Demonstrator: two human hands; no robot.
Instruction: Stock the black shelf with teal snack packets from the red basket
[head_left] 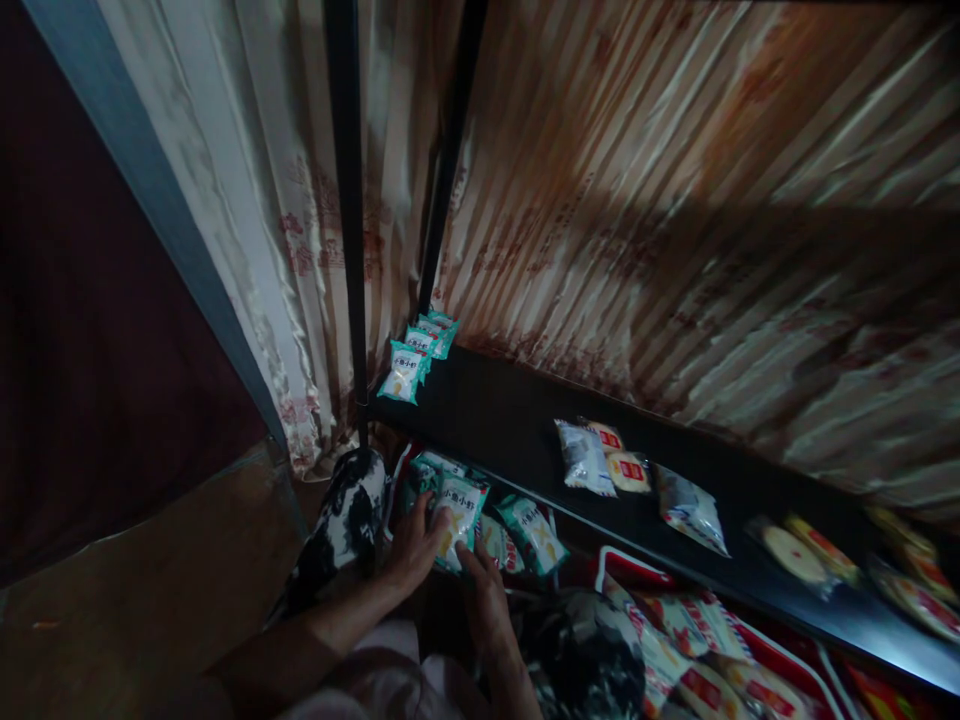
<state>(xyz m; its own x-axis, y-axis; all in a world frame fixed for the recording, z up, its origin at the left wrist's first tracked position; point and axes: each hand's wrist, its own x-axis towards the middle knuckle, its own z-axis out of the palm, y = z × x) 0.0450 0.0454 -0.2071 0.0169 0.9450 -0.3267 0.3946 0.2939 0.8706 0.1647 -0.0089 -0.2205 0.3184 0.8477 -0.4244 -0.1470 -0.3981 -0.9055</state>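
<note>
My left hand (415, 545) and my right hand (484, 590) are low in the picture, both closed round a small teal and white snack packet (459, 508). The left thumb lies across its face; the right fingers grip its lower edge. Several more teal packets (532, 535) lie bunched below the black shelf around the held one. A further stack of the same teal packets (411, 362) lies at the left end of the black shelf (502, 420).
On the shelf lie silver and red-labelled packets (592, 455), a silver packet (690, 510) and round snack packs (806, 555). Two black uprights (349, 220) rise at the shelf's left end. Patterned curtain hangs behind. A red basket (637, 570) holds more packets.
</note>
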